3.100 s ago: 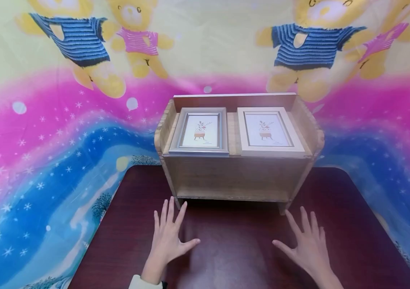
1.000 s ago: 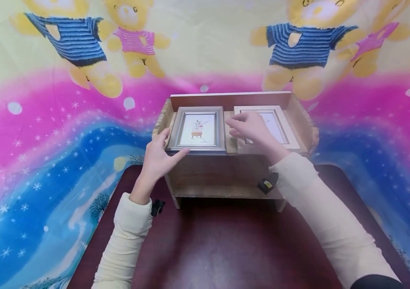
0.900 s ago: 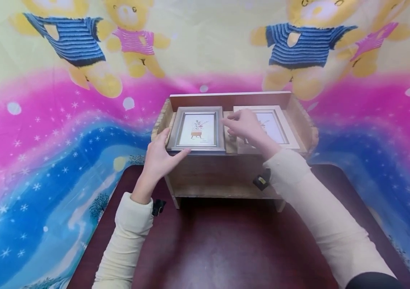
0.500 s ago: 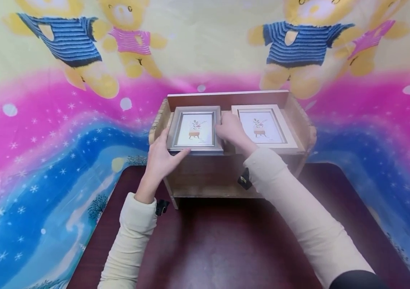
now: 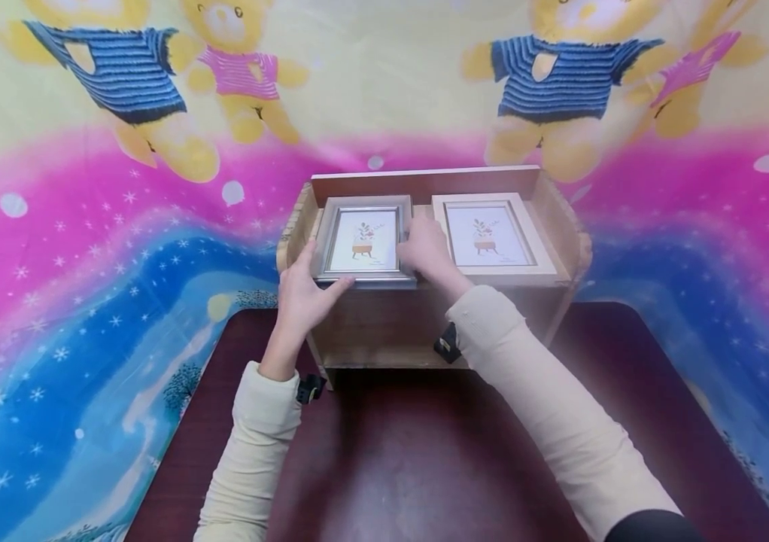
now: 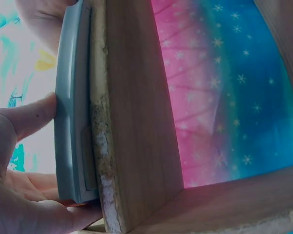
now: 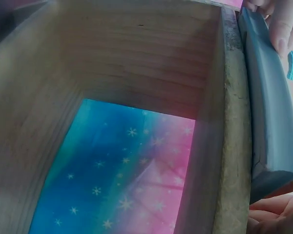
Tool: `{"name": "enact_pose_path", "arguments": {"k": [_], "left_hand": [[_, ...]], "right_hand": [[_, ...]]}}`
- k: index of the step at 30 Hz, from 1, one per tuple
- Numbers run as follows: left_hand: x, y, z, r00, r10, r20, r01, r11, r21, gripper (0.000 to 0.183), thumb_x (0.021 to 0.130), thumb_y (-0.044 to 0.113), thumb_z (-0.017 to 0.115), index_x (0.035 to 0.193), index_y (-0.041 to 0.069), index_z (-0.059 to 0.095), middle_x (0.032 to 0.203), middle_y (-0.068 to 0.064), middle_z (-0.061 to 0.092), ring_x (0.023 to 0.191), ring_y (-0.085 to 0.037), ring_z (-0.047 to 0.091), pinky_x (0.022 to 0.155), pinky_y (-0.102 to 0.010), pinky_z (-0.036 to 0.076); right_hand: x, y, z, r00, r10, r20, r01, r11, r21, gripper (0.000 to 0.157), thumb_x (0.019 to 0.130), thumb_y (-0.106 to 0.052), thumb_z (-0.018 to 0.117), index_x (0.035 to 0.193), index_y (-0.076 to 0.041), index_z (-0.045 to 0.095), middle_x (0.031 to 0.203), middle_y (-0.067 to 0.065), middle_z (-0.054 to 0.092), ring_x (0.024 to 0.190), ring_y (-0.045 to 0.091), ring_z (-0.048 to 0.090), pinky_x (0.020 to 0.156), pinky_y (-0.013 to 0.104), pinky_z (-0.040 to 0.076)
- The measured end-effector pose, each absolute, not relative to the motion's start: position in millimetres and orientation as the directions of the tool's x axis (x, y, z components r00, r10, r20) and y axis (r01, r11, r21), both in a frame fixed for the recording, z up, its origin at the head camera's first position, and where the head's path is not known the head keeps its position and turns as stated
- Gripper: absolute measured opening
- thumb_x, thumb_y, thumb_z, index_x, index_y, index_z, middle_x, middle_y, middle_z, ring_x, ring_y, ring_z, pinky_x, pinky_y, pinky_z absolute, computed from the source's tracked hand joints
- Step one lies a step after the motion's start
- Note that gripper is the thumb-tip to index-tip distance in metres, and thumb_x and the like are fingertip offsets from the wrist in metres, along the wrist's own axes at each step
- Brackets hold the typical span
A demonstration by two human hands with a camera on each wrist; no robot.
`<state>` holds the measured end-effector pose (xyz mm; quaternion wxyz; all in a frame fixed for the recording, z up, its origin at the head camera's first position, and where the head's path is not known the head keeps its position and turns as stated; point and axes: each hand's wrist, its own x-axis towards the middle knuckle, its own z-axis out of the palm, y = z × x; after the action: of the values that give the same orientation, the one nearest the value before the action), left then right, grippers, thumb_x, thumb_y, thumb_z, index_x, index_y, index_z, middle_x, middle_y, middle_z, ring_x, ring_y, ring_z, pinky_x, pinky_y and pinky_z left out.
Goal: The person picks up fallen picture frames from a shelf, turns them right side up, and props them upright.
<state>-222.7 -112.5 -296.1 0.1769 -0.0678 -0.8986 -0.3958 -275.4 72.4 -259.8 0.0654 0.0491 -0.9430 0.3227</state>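
Observation:
A silver-grey picture frame (image 5: 364,239) with a potted-plant print lies face up on the left of a small wooden shelf's (image 5: 384,327) top. My left hand (image 5: 303,297) grips its left side, thumb on the near edge and fingers along the side. At the right side, my right hand (image 5: 427,248) holds the same frame; its fingertips are partly hidden in the head view. The left wrist view shows the left thumb (image 6: 36,114) against the frame's edge, fingers beneath. A cream picture frame (image 5: 487,235) with a similar print lies to the right, just beside the right hand.
The shelf stands on a dark red-brown table (image 5: 398,452), with raised side panels (image 5: 560,233) and a back board (image 5: 425,181) round its top. Behind hangs a colourful cloth (image 5: 371,90) printed with teddy bears and snowflakes.
Both hands rose from above the table to the silver-grey frame. The right hand came across the cream frame, moved left and took hold of the silver-grey frame's right side.

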Motion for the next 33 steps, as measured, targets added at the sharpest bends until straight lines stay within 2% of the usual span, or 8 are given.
{"name": "enact_pose_path", "arguments": {"k": [4,7,8,10,13,21,28,33], "left_hand": [[-223.2,-111.5,-299.1,-0.913,-0.024,0.407,0.298,0.644,0.705,0.079,0.074,0.025,0.075,0.137,-0.002,0.035,0.137,-0.019,0.041,0.124,-0.033,0.039,0.099,-0.045,0.033],[-223.3,-110.7,-302.1,-0.887,-0.031,0.461,0.347,0.615,0.708,0.078,0.074,0.021,0.076,0.137,-0.003,0.036,0.136,-0.019,0.041,0.125,-0.031,0.039,0.1,-0.043,0.033],[-223.4,-110.5,-303.4,-0.876,-0.034,0.481,0.364,0.608,0.706,0.078,0.073,0.02,0.076,0.136,-0.004,0.036,0.135,-0.02,0.042,0.124,-0.031,0.039,0.1,-0.042,0.033],[-223.9,-110.4,-306.4,-0.856,-0.04,0.516,0.394,0.597,0.699,0.077,0.073,0.018,0.076,0.136,-0.004,0.038,0.135,-0.02,0.043,0.124,-0.031,0.039,0.101,-0.042,0.032],[-225.3,-109.7,-310.5,-0.828,-0.047,0.558,0.431,0.582,0.689,0.077,0.072,0.015,0.077,0.135,-0.004,0.038,0.135,-0.02,0.043,0.126,-0.031,0.037,0.103,-0.042,0.029],[-228.2,-108.5,-319.5,-0.773,-0.052,0.633,0.503,0.558,0.66,0.077,0.071,0.013,0.077,0.136,-0.003,0.038,0.135,-0.021,0.042,0.126,-0.034,0.036,0.103,-0.045,0.027],[-231.0,-109.5,-326.0,-0.726,-0.047,0.686,0.556,0.548,0.625,0.079,0.071,0.012,0.078,0.136,-0.004,0.037,0.136,-0.021,0.041,0.125,-0.033,0.037,0.102,-0.044,0.029],[-231.6,-108.9,-329.3,-0.7,-0.043,0.713,0.58,0.548,0.602,0.079,0.071,0.012,0.078,0.135,-0.006,0.036,0.137,-0.023,0.038,0.127,-0.033,0.035,0.103,-0.043,0.027]], "right_hand": [[-274.8,73.6,-260.9,-0.984,-0.031,0.174,-0.134,0.775,-0.617,0.019,0.071,0.002,0.053,0.061,-0.006,0.04,0.06,0.003,0.037,0.056,0.019,0.039,0.048,0.025,0.032],[-274.2,74.5,-260.3,-0.98,-0.024,0.2,-0.146,0.764,-0.628,0.004,0.072,0.002,0.053,0.069,0.001,0.05,0.066,0.008,0.045,0.065,0.023,0.044,0.054,0.028,0.036],[-273.7,74.9,-260.1,-0.977,-0.019,0.211,-0.152,0.757,-0.636,0.007,0.072,0.003,0.052,0.077,0.003,0.057,0.071,0.011,0.053,0.071,0.024,0.049,0.058,0.029,0.039],[-272.8,75.7,-260.1,-0.973,-0.017,0.231,-0.166,0.747,-0.644,0.03,0.072,0.003,0.051,0.1,0.004,0.064,0.09,0.016,0.063,0.084,0.026,0.054,0.068,0.031,0.044],[-272.5,76.9,-260.4,-0.966,0.001,0.259,-0.178,0.724,-0.666,0.052,0.073,0.003,0.051,0.125,-0.003,0.055,0.12,0.016,0.057,0.106,0.027,0.053,0.084,0.035,0.045],[-272.2,80.3,-261.3,-0.962,0.021,0.271,-0.181,0.693,-0.698,0.054,0.078,-0.002,0.053,0.132,-0.003,0.047,0.13,0.013,0.049,0.123,0.027,0.043,0.1,0.035,0.034],[-270.8,83.9,-259.4,-0.98,0.023,0.197,-0.156,0.525,-0.837,0.06,0.08,-0.002,0.058,0.137,-0.001,0.039,0.136,0.015,0.043,0.123,0.025,0.043,0.098,0.03,0.036],[-268.7,87.5,-253.9,-0.994,0.022,0.108,-0.089,0.42,-0.903,0.068,0.079,0.0,0.064,0.14,-0.005,0.034,0.137,0.013,0.043,0.123,0.024,0.044,0.097,0.03,0.037]]}}
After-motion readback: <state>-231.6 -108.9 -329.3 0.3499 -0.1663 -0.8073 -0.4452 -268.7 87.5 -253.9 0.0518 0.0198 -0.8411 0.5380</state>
